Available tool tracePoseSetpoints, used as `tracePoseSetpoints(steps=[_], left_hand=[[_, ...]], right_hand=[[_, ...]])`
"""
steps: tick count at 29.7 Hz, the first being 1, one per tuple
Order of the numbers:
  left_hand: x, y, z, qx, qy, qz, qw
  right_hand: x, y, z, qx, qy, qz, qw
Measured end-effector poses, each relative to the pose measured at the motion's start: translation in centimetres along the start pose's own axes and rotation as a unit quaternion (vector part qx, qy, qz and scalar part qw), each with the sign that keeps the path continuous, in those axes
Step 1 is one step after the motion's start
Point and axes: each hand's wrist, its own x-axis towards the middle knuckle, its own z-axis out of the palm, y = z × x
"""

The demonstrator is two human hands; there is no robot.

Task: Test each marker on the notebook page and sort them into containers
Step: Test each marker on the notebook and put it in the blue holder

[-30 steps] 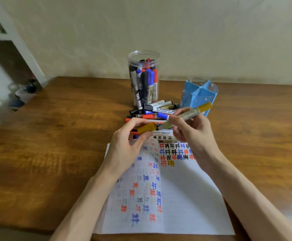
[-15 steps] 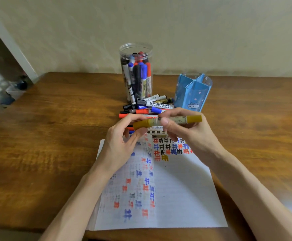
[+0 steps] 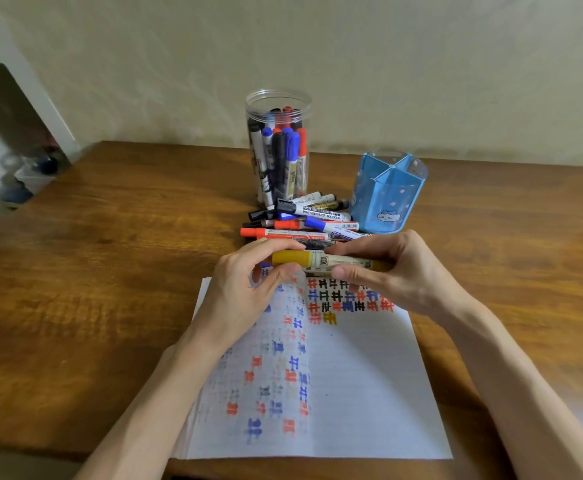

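A yellow marker (image 3: 328,260) lies level between my hands, above the top edge of the notebook page (image 3: 359,375). My left hand (image 3: 248,289) pinches its yellow cap end. My right hand (image 3: 397,271) grips the barrel. The cap sits on the marker. The page carries rows of red, blue, black and one yellow test mark. A pile of loose markers (image 3: 300,220) lies just behind my hands. Behind it stands a clear jar (image 3: 278,109) with several markers upright inside. A blue divided pen holder (image 3: 387,188) stands to the jar's right.
The wooden table (image 3: 110,271) runs to a pale wall at the back. A white shelf frame (image 3: 26,81) and blurred items on the floor sit off the table's far left corner.
One second ago the yellow cap was off in my left hand and the marker tilted up in my right. The two were brought together and the capped marker now lies level.
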Motion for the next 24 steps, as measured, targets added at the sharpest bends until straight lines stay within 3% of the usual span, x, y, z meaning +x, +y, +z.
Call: tracePoseSetpoints(steps=[19, 24], left_hand=[[0.3, 0.4, 0.7, 0.066, 0.051, 0.023, 0.996], [1.6, 0.8, 0.0, 0.096, -0.025, -0.011, 0.995]], right_hand=[[0.3, 1.6, 2.1, 0.022, 0.073, -0.072, 0.994], [0.9, 1.9, 2.1, 0.031, 0.054, -0.046, 0.997]])
